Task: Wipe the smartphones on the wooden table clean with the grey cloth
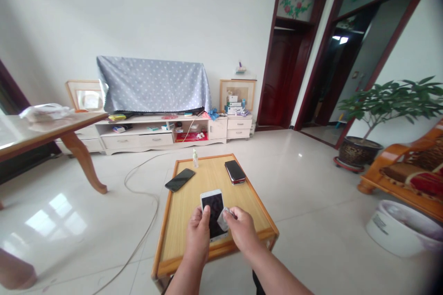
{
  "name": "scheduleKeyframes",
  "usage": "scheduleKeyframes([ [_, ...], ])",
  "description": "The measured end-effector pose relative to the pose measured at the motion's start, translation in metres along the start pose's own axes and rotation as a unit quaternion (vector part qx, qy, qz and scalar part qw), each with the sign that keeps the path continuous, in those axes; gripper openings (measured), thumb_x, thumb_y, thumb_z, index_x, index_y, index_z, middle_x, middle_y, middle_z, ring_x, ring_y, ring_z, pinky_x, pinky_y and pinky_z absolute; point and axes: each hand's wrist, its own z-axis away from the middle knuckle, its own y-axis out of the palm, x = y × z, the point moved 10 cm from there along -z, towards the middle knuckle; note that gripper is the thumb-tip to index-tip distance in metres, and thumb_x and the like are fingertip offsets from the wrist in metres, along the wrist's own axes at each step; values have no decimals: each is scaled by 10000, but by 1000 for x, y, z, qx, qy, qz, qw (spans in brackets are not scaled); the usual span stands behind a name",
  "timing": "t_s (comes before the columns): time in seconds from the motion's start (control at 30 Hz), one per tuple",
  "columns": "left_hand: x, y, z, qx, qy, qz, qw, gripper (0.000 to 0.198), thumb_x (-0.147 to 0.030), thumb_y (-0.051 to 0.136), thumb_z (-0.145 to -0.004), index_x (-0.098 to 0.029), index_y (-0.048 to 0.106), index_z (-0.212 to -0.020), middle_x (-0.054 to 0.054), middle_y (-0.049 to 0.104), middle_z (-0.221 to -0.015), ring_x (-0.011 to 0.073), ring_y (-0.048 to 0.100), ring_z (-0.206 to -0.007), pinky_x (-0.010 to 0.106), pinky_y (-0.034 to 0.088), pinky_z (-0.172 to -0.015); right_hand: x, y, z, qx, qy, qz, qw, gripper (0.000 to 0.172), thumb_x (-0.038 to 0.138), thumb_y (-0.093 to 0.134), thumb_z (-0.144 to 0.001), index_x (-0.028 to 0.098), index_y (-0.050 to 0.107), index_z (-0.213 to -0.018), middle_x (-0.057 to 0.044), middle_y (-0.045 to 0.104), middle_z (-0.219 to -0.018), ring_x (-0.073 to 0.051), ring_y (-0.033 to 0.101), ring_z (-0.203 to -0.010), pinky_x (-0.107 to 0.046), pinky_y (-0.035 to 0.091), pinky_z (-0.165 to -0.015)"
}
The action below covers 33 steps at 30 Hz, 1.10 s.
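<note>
A white smartphone (pixel 212 203) with a dark screen is held above the near part of a small wooden table (pixel 183 221). My left hand (pixel 198 230) grips its left side, the thumb lying over the front edge. Between the closed fingers of my right hand (pixel 239 225) is a small greyish-white cloth (pixel 222 220), which lies against the right side of the screen. On the table's left edge rests a black smartphone (pixel 180 179). A stack of dark phones (pixel 235 172) lies at the far right, and a small clear spray bottle (pixel 195 158) stands at the far edge.
A cable (pixel 152 226) runs along the floor to the left. A larger table (pixel 86 120) with a plastic bag stands at the left. Rightward are a white bin (pixel 387 230), a wooden sofa (pixel 387 170) and a potted plant (pixel 360 152). A low TV cabinet (pixel 138 140) lines the wall.
</note>
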Motion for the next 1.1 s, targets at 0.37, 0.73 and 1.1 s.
scheduleKeyframes([
  [0.37, 11, -2, -6, 21, -28, -23, 999, 417, -564, 702, -775, -189, 631, -944, 18, 714, -825, 185, 668, -753, 285, 530, -710, 1, 4, -6, -2, -4, 3, 1000, 371, 522, 593, -869, 201, 562, -684, 34, 513, -599, -140, 436, -584, -241, 323, -541],
  [0.73, 18, 6, -7, 85, -54, -74, 992, 434, -586, 676, -792, -180, 627, -936, -6, 670, -770, 150, 609, -684, 247, 490, -650, 18, -8, -31, -2, -1, -77, 997, 365, 544, 637, -845, 190, 600, -761, 8, 590, -711, -151, 500, -660, -240, 369, -588],
  [1.1, 15, -1, -15, 67, 81, -337, 936, 611, -557, 670, -788, -170, 596, -1255, 133, 658, -1210, 300, 609, -1147, 411, 454, -988, -58, -6, -25, -36, 185, -247, 950, 399, 537, 757, -708, 185, 601, -815, 11, 610, -712, -115, 524, -603, -208, 376, -530],
])
